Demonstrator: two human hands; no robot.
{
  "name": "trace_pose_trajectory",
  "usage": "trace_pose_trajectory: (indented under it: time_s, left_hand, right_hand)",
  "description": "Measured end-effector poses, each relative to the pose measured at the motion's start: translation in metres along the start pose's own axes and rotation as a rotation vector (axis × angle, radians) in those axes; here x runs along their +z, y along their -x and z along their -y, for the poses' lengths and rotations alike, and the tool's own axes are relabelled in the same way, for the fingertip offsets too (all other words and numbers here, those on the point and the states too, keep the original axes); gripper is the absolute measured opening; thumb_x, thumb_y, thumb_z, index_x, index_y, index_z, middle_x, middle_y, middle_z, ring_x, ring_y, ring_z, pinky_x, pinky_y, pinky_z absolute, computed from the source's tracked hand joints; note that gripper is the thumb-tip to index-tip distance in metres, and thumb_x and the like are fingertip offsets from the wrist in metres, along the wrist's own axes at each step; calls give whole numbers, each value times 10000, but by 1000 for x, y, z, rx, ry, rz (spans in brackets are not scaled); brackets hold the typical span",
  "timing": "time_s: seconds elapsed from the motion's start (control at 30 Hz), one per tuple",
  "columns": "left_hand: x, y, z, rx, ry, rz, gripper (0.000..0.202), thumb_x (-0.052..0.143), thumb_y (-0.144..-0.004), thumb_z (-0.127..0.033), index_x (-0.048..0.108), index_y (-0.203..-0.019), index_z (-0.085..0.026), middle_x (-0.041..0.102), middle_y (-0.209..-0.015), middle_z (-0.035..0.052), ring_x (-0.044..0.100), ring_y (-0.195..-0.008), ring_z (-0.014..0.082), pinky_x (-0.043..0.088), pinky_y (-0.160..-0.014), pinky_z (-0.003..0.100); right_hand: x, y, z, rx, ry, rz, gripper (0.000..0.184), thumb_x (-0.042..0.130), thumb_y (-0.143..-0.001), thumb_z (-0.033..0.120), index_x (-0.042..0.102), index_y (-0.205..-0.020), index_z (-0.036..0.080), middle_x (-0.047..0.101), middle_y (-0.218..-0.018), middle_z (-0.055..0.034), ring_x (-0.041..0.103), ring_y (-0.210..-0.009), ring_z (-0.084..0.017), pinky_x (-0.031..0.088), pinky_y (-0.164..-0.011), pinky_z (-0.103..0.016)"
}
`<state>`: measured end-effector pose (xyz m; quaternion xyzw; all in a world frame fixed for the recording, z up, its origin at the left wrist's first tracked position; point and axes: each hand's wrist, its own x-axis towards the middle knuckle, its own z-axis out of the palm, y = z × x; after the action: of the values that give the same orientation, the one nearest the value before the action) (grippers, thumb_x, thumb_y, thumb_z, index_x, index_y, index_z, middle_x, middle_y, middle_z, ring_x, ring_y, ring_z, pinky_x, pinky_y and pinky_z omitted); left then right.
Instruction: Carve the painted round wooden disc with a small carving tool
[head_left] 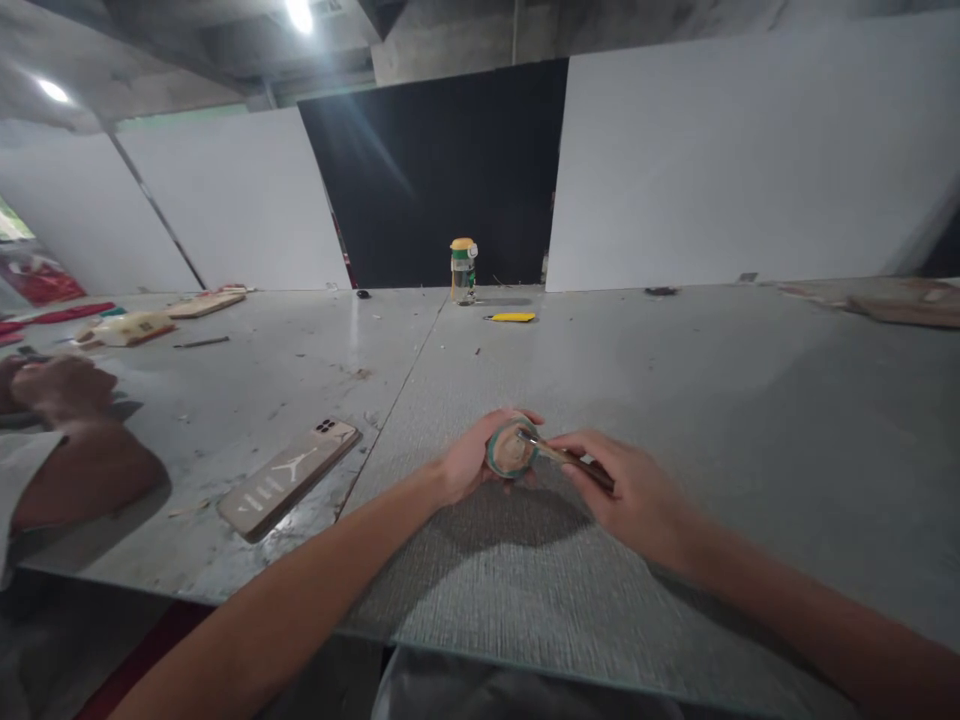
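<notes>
We face a long grey table [750, 420] with a finely streaked surface, crossed by a thin dark seam [405, 385] and dusted with small crumbs and smears. Behind it we see smooth white upright panels [750, 170] on either side of a matt black panel [442, 180], below a rough grey concrete ceiling [450, 35] with bright lamps [300, 14].

Near the table's front edge, at the middle of our view, is a small round tan piece with a teal rim [510, 457], its face uneven. The left hand [466, 462] has its fingers curled around this piece, closed on it. The right hand [637, 490] pinches a slim tool with a brown handle and a shiny metal tip [556, 453], thumb and fingers closed on the handle; the tip meets the tan face near its upper right, though we cannot tell how firmly.

To the left a beige phone case with white markings [281, 488] lies flat and slanted, camera lenses uppermost. Farther left we see a co-worker's hands [67, 385], and beyond them a thin dark rod [202, 342] and a flat wooden board [210, 302].

Against the black panel stands a clear bottle with a yellow lid and green band [463, 272]; we cannot make out its contents. Just before it lies a yellow-handled cutter [514, 318].
</notes>
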<state>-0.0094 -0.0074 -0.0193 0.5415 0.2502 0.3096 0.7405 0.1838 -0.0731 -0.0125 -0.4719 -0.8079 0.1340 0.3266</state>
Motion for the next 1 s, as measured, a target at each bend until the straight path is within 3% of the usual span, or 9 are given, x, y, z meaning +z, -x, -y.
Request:
trace_pose_trajectory:
  time_s: [0.23,0.5,0.63,0.83,1.0]
  left_hand:
    - [-3,-2,-3,16,49,-57,494,279,-905,-488,570,-1086,-133,613,-796,62,627,-569,179,372,-390,228]
    - [0,-1,-6,-5,69,-68,511,293,-898,-479,574,-1123,-116,621,-785,75,625,-590,196,400,-407,247]
    - [-2,0,-6,4,133,23,502,347,-863,-426,559,-1180,-100,630,-809,94,617,-642,202,393,-444,248]
    - [-9,4,-15,-90,275,168,598,387,-806,-424,472,-1314,-119,641,-897,105,620,-688,205,394,-492,247]
    - [-18,3,-17,-163,277,220,646,326,-870,-566,397,-1381,-177,661,-874,88,547,-487,128,290,-393,199]
  right_hand:
    - [-4,-1,0,22,30,26,245,443,-905,166,603,-1087,199,699,-882,-67,639,-720,-184,451,-621,-274]
    - [-4,1,-2,18,10,18,260,432,-919,195,585,-1129,202,694,-910,-77,632,-738,-185,448,-636,-274]
    - [-5,1,-4,46,30,38,279,418,-929,209,564,-1166,200,685,-847,-63,617,-686,-184,435,-622,-280]
    - [-4,0,-3,55,1,56,331,396,-928,186,518,-1235,196,689,-981,-88,640,-794,-201,451,-680,-300]
    - [-2,0,-4,65,-2,54,327,397,-924,186,509,-1232,194,691,-1007,-100,645,-818,-211,451,-690,-309]
